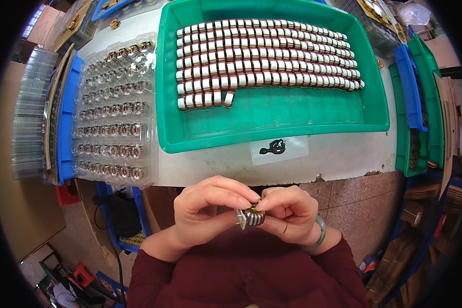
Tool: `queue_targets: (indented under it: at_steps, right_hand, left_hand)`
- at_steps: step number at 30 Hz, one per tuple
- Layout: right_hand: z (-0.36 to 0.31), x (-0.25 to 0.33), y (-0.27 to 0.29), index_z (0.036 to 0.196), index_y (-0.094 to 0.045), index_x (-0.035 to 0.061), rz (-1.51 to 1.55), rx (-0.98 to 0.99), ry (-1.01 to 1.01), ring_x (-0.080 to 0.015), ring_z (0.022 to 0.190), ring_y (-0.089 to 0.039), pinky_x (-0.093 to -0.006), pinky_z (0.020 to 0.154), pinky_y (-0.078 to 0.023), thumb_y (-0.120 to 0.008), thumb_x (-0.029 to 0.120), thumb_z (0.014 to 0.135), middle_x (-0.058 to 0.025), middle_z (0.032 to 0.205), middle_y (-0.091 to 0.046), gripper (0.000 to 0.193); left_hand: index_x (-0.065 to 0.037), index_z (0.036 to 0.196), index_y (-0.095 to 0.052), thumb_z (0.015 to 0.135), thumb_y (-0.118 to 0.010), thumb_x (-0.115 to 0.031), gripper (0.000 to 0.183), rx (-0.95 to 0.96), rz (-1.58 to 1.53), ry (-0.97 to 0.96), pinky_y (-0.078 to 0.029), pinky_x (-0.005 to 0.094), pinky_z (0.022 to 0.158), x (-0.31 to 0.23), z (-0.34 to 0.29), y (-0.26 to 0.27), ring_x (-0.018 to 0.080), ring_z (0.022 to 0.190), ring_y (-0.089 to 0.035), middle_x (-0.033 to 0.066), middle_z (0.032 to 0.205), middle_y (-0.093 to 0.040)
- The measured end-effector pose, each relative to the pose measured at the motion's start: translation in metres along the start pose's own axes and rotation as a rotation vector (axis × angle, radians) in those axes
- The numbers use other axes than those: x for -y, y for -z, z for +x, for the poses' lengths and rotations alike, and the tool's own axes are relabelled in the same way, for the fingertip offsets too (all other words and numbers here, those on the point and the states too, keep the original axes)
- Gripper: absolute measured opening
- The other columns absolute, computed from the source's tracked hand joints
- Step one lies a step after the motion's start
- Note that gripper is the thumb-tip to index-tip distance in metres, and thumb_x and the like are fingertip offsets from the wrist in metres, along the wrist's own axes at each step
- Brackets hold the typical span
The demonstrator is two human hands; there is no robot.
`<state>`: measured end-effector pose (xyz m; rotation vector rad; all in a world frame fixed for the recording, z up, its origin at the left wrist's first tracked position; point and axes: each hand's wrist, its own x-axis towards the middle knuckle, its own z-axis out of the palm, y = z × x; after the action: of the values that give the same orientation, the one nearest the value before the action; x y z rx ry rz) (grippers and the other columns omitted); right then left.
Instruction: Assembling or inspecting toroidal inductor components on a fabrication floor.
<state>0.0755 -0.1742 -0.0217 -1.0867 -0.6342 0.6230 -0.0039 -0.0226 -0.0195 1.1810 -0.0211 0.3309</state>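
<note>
A small wound coil part (251, 216), copper wire with white tape, sits between both hands close to my body, below the table edge. My left hand (205, 205) pinches it from the left with thumb and fingers. My right hand (287, 210) grips it from the right; a pale green bangle (319, 233) is on that wrist. On the table stands a green tray (272, 120) holding several rows of the same coil parts (262, 56). Left of it lies a clear blister tray (115, 110) filled with coil parts.
A blue tray (65, 123) and stacked clear trays (28, 123) sit at the far left. Upright green and blue bins (413, 102) stand at the right. A small clear bag with a black item (277, 149) lies near the table's front edge. Boxes are on the floor.
</note>
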Motion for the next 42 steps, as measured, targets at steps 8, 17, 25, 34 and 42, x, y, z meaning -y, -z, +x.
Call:
queue_targets:
  at_steps: [8, 17, 25, 34, 42]
  right_hand:
    - [0.006, 0.0, 0.006, 0.088, -0.064, 0.0044, -0.214, 0.006, 0.146, -0.0083, 0.046, -0.031, -0.0211, 0.042, -0.028, -0.071, -0.006, 0.064, 0.0045, 0.054, -0.042, 0.027]
    - [0.007, -0.007, 0.009, 0.091, -0.064, 0.0042, -0.369, -0.002, 0.321, -0.007, 0.046, -0.029, -0.02, 0.042, -0.026, -0.071, -0.004, 0.066, 0.0049, 0.053, -0.042, 0.027]
    - [-0.002, 0.006, 0.013, 0.089, -0.064, 0.0031, 0.1, -0.072, -0.188, -0.0029, 0.047, -0.024, -0.0163, 0.044, -0.02, -0.07, -0.003, 0.07, 0.0079, 0.054, -0.037, 0.02]
    - [0.004, 0.02, 0.018, 0.089, -0.064, 0.0022, 0.136, -0.044, -0.502, -0.0015, 0.048, -0.022, -0.0154, 0.044, -0.017, -0.07, -0.001, 0.071, 0.0097, 0.052, -0.033, 0.02]
    - [-0.001, 0.013, 0.016, 0.086, -0.066, 0.0024, -0.104, -0.014, -0.117, -0.003, 0.046, -0.025, -0.0172, 0.042, -0.02, -0.073, -0.004, 0.065, 0.008, 0.05, -0.036, 0.023]
  left_hand:
    - [0.0, 0.098, -0.062, 0.065, -0.065, 0.012, 0.035, 0.081, 0.121, 0.04, -0.049, 0.0257, 0.073, -0.003, 0.003, 0.007, 0.0198, 0.083, -0.059, 0.0129, 0.098, -0.06]
    - [0.0, 0.104, -0.063, 0.063, -0.072, 0.005, 0.042, 0.039, 0.194, 0.182, -0.047, 0.0252, 0.076, -0.017, 0.003, 0.003, 0.0174, 0.084, -0.057, 0.0116, 0.099, -0.06]
    - [-0.001, 0.101, -0.065, 0.062, -0.075, 0.0, 0.04, 0.098, 0.233, 0.075, -0.048, 0.0261, 0.075, -0.009, 0.003, 0.006, 0.0183, 0.085, -0.058, 0.0106, 0.1, -0.06]
    - [-0.002, 0.096, -0.066, 0.064, -0.075, -0.004, 0.034, 0.242, 0.471, -0.226, -0.049, 0.0292, 0.076, -0.009, 0.016, 0.007, 0.0202, 0.086, -0.059, 0.008, 0.097, -0.061]
    - [-0.008, 0.085, -0.068, 0.064, -0.076, -0.01, 0.023, 0.059, 0.348, -0.158, -0.048, 0.0362, 0.082, -0.011, 0.015, 0.004, 0.0212, 0.091, -0.057, 0.0045, 0.091, -0.062]
